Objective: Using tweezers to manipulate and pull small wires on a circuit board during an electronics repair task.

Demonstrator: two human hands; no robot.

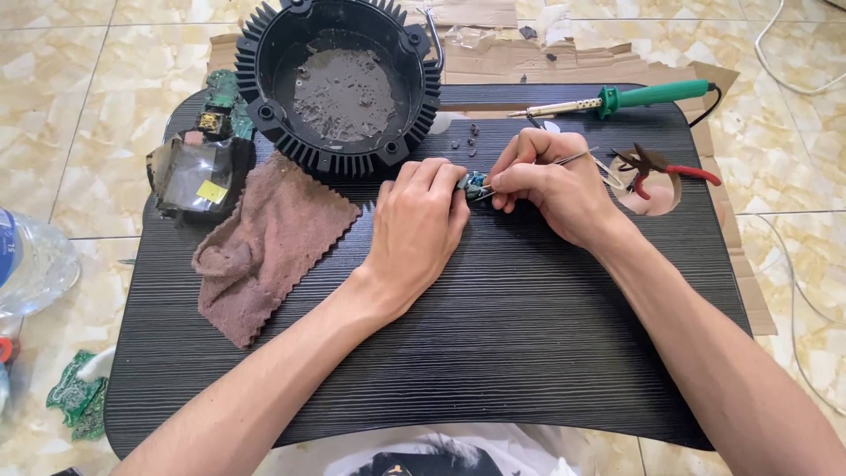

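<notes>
Person seated on tiled floor [53, 159], black ribbed worktop [529, 335] across the lap. Both hands meet near the middle of the worktop, just below the big heat sink.

Left hand [419, 225]: palm down, fingers curled, pinning a small greenish circuit part [476, 183] at its fingertips. Most of the part is hidden under the fingers; cannot make out its details.

Right hand [551, 181]: closed in a pinch on thin metal tweezers [577, 159], tips pointing left at the small part. Whether the tips touch it, cannot tell.

Round black finned heat sink [339, 79] sits at the far edge of the worktop, grey residue in its bowl. A few tiny dark screws [465, 139] lie just beside it.

Brown cloth [264, 242], crumpled, left of the left hand. Beyond it a black box-like module [198, 172] with shiny film and a yellow label, green board behind.

Far right: green-handled soldering iron [617, 99]; red-handled pliers [661, 167] over a round hole in the worktop.

Cardboard [529, 57] under the far edge. Plastic bottle [26, 260] on floor, left.
</notes>
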